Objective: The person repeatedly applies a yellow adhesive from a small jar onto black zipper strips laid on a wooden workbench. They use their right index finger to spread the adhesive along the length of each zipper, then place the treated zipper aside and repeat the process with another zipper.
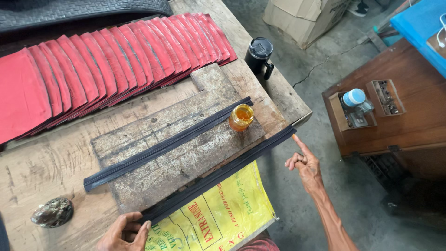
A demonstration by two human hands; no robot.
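Long black strip point(218, 174), flat and straight, lies diagonally along the near edge of the worn board point(176, 153).

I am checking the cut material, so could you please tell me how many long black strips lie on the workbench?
2. One black strip lies diagonally across the worn board beside the glue jar. The other black strip runs along the board's near edge, its lower end by the left hand.
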